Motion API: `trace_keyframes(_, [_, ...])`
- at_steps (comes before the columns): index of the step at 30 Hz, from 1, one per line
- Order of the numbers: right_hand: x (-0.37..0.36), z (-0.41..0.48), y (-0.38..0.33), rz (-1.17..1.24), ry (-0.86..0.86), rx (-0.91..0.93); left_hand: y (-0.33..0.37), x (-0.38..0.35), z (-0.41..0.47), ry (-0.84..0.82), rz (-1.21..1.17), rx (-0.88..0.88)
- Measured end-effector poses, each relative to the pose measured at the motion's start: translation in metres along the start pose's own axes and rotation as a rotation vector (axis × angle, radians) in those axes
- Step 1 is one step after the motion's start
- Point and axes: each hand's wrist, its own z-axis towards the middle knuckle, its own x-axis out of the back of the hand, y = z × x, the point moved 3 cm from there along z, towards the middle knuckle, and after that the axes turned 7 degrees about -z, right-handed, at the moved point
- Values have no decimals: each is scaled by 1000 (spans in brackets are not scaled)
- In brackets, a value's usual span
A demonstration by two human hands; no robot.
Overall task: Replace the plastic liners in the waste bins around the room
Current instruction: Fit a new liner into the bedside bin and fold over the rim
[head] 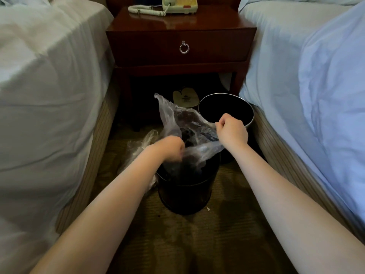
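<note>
Between two beds, the left bed [49,76] in white sheets and the right bed [316,76] in pale blue, a strip of brownish carpet [177,244] runs up to a dark wooden bedside bench [177,46] with a cream telephone [179,4] on top. Both bare arms reach forward over that strip. The left hand [173,147], somewhat blurred, has its fingers curled and pinches the near-left edge of a clear plastic liner [177,117]. The right hand [232,130] is closed in a fist, gripping the liner's right edge a little higher and further off. The liner stretches between the two hands, thin, crinkled and see-through, with some dark print near the right hand; one loose corner pokes up toward the bench, and its lower part hangs into the black bin [185,192] standing on the carpet right below the hands. Just behind it, to the right, stands a second bin [227,109] with a shiny rim. Another crumpled plastic sheet [138,147] lies on the carpet against the black bin's left side.
</note>
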Motion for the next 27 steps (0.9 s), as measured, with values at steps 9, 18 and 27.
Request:
trace_keyframes(9, [9, -25, -44, -125, 211, 723, -28, 30, -17, 463, -43, -58])
trace_keyframes(18, [-24, -29, -48, -520, -536, 571, -33, 7, -19, 74, -179, 22])
trace_keyframes(27, [-32, -41, -34, -562, -594, 512, -48, 12, -28, 470, 17, -8])
